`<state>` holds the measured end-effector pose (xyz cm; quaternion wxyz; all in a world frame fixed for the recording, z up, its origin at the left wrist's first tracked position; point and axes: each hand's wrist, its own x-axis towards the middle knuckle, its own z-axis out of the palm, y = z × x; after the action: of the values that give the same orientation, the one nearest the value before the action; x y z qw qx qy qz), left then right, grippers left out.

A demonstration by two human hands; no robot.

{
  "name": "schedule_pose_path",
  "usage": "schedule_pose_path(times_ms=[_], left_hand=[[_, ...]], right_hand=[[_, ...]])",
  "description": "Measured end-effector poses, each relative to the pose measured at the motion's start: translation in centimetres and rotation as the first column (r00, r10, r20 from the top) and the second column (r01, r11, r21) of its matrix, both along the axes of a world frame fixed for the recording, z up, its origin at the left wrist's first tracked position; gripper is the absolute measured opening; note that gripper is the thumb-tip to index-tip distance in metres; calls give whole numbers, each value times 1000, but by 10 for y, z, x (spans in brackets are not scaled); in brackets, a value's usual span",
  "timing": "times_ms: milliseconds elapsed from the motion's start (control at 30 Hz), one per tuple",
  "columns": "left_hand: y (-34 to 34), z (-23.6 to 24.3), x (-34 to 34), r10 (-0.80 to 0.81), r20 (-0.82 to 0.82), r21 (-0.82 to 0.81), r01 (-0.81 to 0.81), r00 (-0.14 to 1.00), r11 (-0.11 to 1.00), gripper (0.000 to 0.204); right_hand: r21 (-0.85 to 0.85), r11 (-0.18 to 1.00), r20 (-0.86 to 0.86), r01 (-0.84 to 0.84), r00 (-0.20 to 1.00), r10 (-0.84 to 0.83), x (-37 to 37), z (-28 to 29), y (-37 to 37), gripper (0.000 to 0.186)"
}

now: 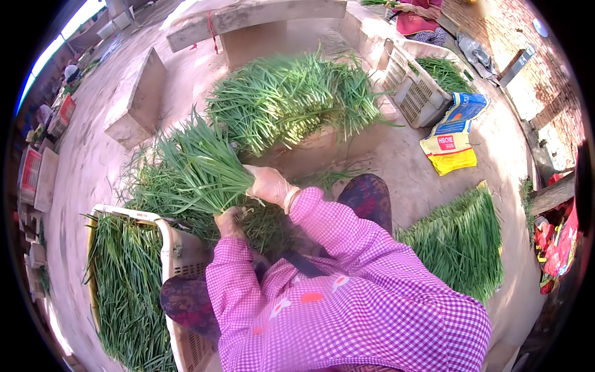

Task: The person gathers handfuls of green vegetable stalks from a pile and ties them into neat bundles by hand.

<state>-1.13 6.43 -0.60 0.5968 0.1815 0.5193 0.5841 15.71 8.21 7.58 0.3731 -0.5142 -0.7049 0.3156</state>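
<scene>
A thick bunch of garlic chives (201, 162) is held in front of me, its long green leaves fanning away to the upper left. My right hand (268, 185), in a pale thin glove, closes round the right side of the bunch. Lower down, my left hand (232, 223) grips the bunch near its cut ends, with its fingers partly hidden. Loose chives (152, 186) lie heaped on the ground under and beside the bunch. Just beyond my hands, a big pile of chives (291, 99) rests on a low slab, pale stem ends toward me.
At my left stands a pale plastic crate (170, 248) packed with chives. More chives (462, 242) are stacked at my right. A yellow and blue sack (452, 139) lies by a grey crate (416, 96). Concrete benches (139, 93) stand beyond; another person (416, 23) sits at far right.
</scene>
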Motion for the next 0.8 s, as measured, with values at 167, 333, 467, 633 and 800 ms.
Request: schedule_pose_path(times_ms=[167, 333, 467, 633, 800], left_hand=[[5, -8, -17, 47, 60, -43, -45, 997, 998, 23], [3, -24, -24, -8, 202, -84, 25, 979, 996, 22], [5, -36, -25, -33, 375, -85, 70, 926, 994, 29], [1, -20, -20, -55, 463, -76, 101, 885, 992, 40], [-4, -13, -18, -72, 599, -22, 106, 797, 994, 38]], right_hand=[[-201, 976, -493, -81, 870, -30, 56, 70, -6, 55], [-32, 982, -681, 184, 715, -156, 130, 141, -12, 40], [335, 849, -571, 408, 805, -161, 200, 143, 19, 25], [-44, 772, 15, 634, 773, -634, 277, 94, 81, 44], [384, 721, 812, 577, 160, -561, 258, 56, 71, 74]])
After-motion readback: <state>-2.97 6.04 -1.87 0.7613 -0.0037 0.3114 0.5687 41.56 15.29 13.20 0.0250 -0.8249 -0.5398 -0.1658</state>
